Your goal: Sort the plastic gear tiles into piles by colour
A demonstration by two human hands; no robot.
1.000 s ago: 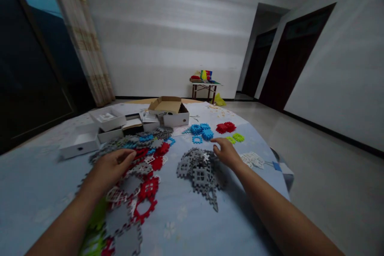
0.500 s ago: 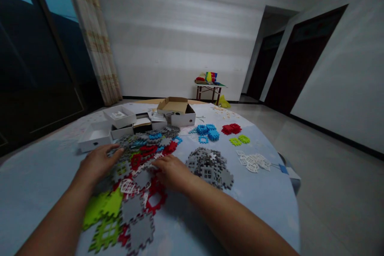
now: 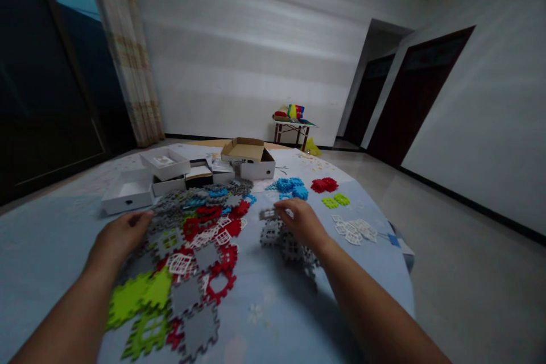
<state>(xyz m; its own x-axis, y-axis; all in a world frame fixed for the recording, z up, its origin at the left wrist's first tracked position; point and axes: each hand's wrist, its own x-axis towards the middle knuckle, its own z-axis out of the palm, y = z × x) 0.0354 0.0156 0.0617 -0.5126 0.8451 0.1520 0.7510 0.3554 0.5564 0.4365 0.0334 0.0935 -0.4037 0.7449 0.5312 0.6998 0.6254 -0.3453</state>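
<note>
My right hand (image 3: 301, 222) pinches a grey plastic building piece (image 3: 268, 214) over the heap of grey interlocking tiles (image 3: 292, 247), partly hiding that heap. My left hand (image 3: 119, 239) is at the left edge of the mixed pile, its fingers loosely curved beside dark grey pieces (image 3: 170, 210); I see nothing held in it. Between the hands lie red toothed pieces (image 3: 219, 284), white lattice pieces (image 3: 181, 264), flat grey tiles (image 3: 200, 330) and lime green tiles (image 3: 132, 298).
Behind the pile stand white boxes (image 3: 128, 193) and an open cardboard-lined box (image 3: 258, 168). Sorted groups lie to the right: blue pieces (image 3: 292, 186), red pieces (image 3: 324, 184), green pieces (image 3: 335, 201) and white lattice pieces (image 3: 354, 230). The round table's edge curves along the right.
My right hand has moved right, from the mixed pile to the grey heap, and now carries a grey piece. My left hand has drawn slightly left. The view has shifted a little.
</note>
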